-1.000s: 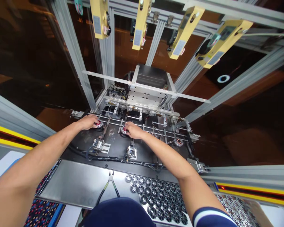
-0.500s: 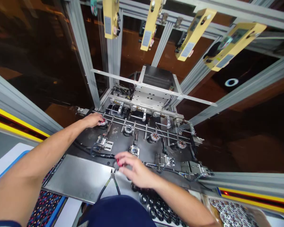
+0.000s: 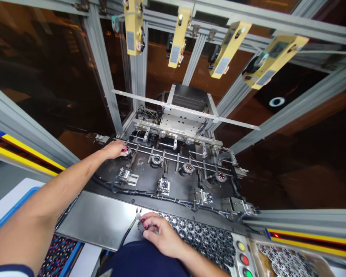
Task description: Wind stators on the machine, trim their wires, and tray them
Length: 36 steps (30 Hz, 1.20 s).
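At the far left fixture, my left hand point(image 3: 114, 149) has its fingers closed around a red-topped round part point(image 3: 127, 151), which looks like a small motor stator. My right hand point(image 3: 163, 234), low and near my body, pinches a red and dark stator point(image 3: 142, 226) between thumb and fingers. Just beside that hand lie cutting pliers point(image 3: 138, 216), partly hidden, on the metal plate point(image 3: 93, 215). Along the machine bed stand an open ring fixture point(image 3: 156, 159) and two fixtures with copper-coloured stators, one in the middle point(image 3: 188, 167) and one at right point(image 3: 220, 176).
Rows of dark metal rings point(image 3: 202, 234) fill the front tray. Right of it are yellow, red and green buttons point(image 3: 244, 259) and a bag of silver rings point(image 3: 285, 261). A blue-edged crate of stators point(image 3: 57, 254) stands at lower left. Yellow tool units point(image 3: 134, 30) hang overhead.
My right hand has drawn back toward my body with its stator, uncovering the cables and more of the ring tray. My left hand stays at the left fixture. The view has shifted slightly.
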Tool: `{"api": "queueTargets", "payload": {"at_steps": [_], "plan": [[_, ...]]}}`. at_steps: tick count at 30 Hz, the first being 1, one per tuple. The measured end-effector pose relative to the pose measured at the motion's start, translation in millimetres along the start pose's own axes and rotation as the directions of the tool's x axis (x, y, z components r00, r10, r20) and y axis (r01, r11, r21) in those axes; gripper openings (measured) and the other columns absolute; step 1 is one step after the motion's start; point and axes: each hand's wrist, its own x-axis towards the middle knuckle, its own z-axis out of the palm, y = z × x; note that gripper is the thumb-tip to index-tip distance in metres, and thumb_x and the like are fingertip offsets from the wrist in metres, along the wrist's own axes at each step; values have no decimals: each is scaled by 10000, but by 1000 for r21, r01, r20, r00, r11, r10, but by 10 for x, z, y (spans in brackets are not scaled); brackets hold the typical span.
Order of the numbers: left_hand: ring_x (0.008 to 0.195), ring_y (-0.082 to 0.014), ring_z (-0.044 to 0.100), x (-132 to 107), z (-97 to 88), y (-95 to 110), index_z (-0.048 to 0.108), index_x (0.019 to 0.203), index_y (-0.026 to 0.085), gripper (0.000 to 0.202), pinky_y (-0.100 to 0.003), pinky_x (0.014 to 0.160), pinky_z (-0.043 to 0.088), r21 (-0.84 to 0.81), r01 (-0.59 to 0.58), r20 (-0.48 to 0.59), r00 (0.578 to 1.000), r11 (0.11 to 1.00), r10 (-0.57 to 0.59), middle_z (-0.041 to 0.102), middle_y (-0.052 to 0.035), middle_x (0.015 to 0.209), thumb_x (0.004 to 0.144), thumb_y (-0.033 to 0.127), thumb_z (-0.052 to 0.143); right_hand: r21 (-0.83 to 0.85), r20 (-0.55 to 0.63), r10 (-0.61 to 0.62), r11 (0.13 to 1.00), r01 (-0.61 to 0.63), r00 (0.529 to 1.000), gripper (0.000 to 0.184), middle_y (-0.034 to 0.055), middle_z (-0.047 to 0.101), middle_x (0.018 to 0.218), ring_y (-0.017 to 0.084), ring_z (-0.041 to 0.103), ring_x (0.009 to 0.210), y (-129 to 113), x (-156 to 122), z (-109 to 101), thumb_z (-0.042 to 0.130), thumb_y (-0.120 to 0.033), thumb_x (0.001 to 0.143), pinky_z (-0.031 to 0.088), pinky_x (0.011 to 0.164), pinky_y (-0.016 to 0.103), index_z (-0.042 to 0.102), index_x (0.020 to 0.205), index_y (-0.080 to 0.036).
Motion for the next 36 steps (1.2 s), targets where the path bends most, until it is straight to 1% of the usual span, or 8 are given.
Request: {"api": "queueTargets", "payload": {"at_steps": [7,10,13,18,23,28,32,36], "plan": [[1146,-254,580,-168,-5,239,592,1199,174,340,-504,962,486,-107,158,-245,953,982,-180,585,-103,1287,901,338,597,-163,79,-27,986,40,996,87,124,638,1166,186,671,964,226,190,100,620,-240,847,548,697,258,591,863,-159],[1271,-274,497,-610,-56,463,589,1164,160,292,-532,1043,417,-188,215,-404,872,958,-275,515,-116,1386,931,330,541,-306,136,-100,942,138,986,60,115,613,1174,184,642,995,284,337,199,606,-188,849,543,825,303,608,903,-163],[1372,-225,399,-1334,39,787,556,1090,182,227,-458,1129,352,-241,226,-483,815,944,-319,402,-116,1497,981,314,408,-441,235,-189,853,278,953,108,147,590,1202,241,569,1137,383,550,350,605,-133,827,464,1009,396,628,932,-144],[1276,-229,511,-2305,797,1235,587,940,199,153,-417,1039,458,-224,243,-426,846,944,-319,535,-117,1373,954,279,457,-581,370,-276,676,452,887,133,189,593,1197,307,506,1223,601,1001,696,536,-61,846,446,1025,497,634,923,-107],[1207,-270,550,-2498,1520,1350,631,976,140,145,-507,971,487,-152,322,-395,847,935,-356,583,-112,1291,898,255,587,-653,375,-366,548,522,852,239,219,597,1193,329,489,1236,592,1091,829,447,-41,884,489,958,543,625,1038,-82],[1251,-334,521,-2542,1442,1341,608,1067,191,254,-521,992,488,-122,262,-428,856,957,-289,541,-165,1341,859,335,628,-720,277,-481,469,511,832,292,192,575,1259,312,446,1300,247,445,230,497,-145,904,482,1014,518,577,1183,-118],[1290,-350,480,-2261,844,1341,524,1182,250,345,-583,1065,415,-134,117,-490,855,984,-169,497,-163,1387,859,326,616,-849,162,-479,378,370,863,324,150,575,1289,270,445,1321,-195,-200,-633,481,-181,927,438,1088,489,562,1241,-163],[1341,-327,439,-1382,101,1517,461,1303,303,476,-569,1142,336,-63,-126,-553,830,990,70,505,-119,1402,853,332,615,-959,-52,-326,280,44,944,315,141,581,1283,269,488,1270,-496,-520,-1667,456,-227,947,415,1103,490,602,1220,-171]]}}
